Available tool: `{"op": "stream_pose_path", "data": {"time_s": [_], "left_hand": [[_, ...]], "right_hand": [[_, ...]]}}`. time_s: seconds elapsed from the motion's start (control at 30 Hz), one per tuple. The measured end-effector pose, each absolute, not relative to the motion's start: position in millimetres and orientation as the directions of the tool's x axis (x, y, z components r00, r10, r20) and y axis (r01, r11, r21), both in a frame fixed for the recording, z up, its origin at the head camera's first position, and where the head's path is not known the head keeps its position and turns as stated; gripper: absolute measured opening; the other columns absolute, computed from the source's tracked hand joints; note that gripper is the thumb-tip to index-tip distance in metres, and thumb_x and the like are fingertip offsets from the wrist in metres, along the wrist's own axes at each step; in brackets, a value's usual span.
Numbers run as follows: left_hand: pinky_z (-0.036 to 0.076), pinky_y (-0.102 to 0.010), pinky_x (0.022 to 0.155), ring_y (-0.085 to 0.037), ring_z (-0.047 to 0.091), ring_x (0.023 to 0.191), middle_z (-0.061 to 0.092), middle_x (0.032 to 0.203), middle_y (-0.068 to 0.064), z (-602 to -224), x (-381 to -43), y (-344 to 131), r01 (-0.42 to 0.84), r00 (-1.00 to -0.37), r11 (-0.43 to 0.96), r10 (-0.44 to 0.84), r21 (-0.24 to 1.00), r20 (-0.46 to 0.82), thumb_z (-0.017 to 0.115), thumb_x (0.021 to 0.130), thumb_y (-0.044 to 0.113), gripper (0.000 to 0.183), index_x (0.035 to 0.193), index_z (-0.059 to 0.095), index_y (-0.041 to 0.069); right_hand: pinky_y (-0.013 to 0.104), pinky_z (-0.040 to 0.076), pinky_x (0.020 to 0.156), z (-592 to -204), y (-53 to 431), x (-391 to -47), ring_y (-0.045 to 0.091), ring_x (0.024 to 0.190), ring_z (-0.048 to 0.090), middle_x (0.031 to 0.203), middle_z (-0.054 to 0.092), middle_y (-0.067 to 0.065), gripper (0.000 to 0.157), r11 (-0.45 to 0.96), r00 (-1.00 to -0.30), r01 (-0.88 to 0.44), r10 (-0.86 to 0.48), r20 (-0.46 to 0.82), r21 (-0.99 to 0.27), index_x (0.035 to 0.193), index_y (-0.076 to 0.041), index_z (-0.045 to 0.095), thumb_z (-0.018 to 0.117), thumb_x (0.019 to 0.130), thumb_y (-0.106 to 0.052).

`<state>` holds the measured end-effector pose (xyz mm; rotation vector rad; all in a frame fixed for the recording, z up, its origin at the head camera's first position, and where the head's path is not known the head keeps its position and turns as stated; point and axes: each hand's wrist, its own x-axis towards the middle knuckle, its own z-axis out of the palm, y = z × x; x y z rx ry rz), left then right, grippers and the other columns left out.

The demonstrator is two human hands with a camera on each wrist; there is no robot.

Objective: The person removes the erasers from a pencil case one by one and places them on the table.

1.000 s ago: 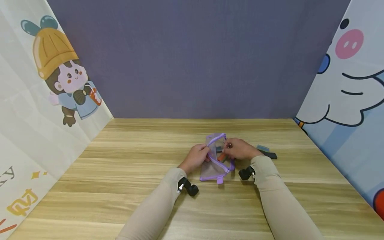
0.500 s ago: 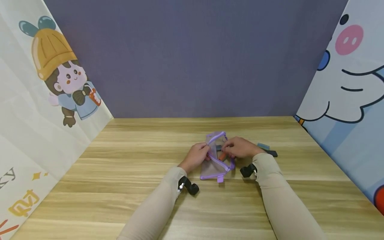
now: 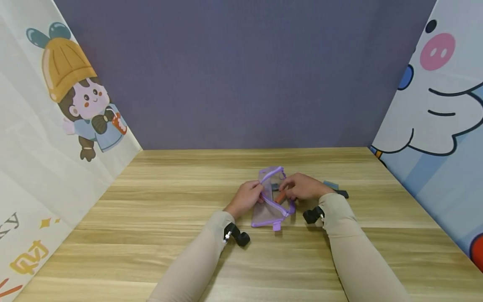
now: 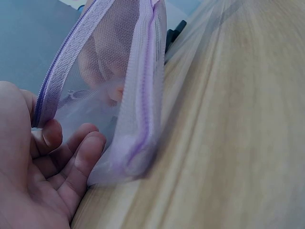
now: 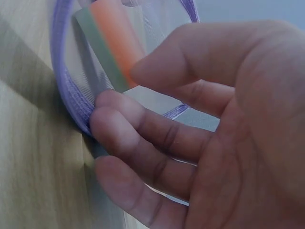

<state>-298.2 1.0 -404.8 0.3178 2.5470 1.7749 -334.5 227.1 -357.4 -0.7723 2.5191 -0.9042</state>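
My left hand (image 3: 249, 195) pinches the zipper edge of a see-through mesh pouch with purple trim (image 3: 260, 218), whose mouth gapes toward the right. In the left wrist view its thumb (image 4: 50, 133) lies at the zipper tape, with other fingers curled beside the mesh. At the mouth, my right hand (image 3: 302, 186) holds an orange-and-green block (image 5: 116, 43) by its near end, with the thumb on the orange face. The block's far end points into the pouch. A small dark grey item (image 3: 275, 187) shows inside the pouch.
Beyond the right wrist lie a blue-grey flat item (image 3: 331, 185) and a black item (image 3: 342, 193), partly hidden by the sleeve. The wooden table (image 3: 170, 201) ends at a dark purple back panel (image 3: 241, 75). Printed cloths hang at both sides.
The right hand's fingers have shifted slightly at the pouch mouth, and more of the orange block shows. The left hand keeps its grip on the pouch edge.
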Motion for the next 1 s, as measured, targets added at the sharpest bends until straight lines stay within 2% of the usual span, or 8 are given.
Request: {"op": "stream_pose_path", "data": {"time_s": [0.37,0.63,1.0], "left_hand": [[0.054,-0.028,0.062,-0.015,0.063,0.063,0.066,0.076,-0.005,-404.7,-298.5,2.1,0.162,-0.979,0.352,0.175,0.922,0.105,0.05,0.097,0.019,0.027,0.084,0.068,0.004],[0.054,-0.028,0.06,-0.014,0.063,0.062,0.066,0.074,-0.005,-405.7,-298.6,2.9,0.172,-0.978,0.349,0.173,0.921,0.117,0.05,0.097,0.018,0.027,0.082,0.066,0.003],[0.052,-0.026,0.059,-0.014,0.063,0.062,0.066,0.074,-0.004,-406.4,-298.7,3.8,0.158,-0.981,0.357,0.159,0.921,0.107,0.05,0.097,0.019,0.026,0.081,0.065,0.004]], "right_hand": [[0.033,0.048,0.062,-356.6,228.4,-333.0,0.022,0.07,0.06,0.086,0.068,0.009,0.025,0.631,-0.78,-0.357,-0.607,-0.151,-0.689,0.115,-0.001,0.069,0.059,0.092,-0.006],[0.034,0.047,0.065,-353.7,230.7,-331.0,0.022,0.069,0.058,0.083,0.067,0.008,0.02,0.633,-0.779,-0.367,-0.609,-0.146,-0.681,0.11,-0.006,0.07,0.061,0.093,-0.007],[0.034,0.044,0.061,-354.1,230.9,-331.3,0.022,0.065,0.056,0.08,0.066,0.01,0.016,0.628,-0.777,-0.37,-0.613,-0.142,-0.685,0.106,-0.008,0.07,0.062,0.093,-0.009]]}}
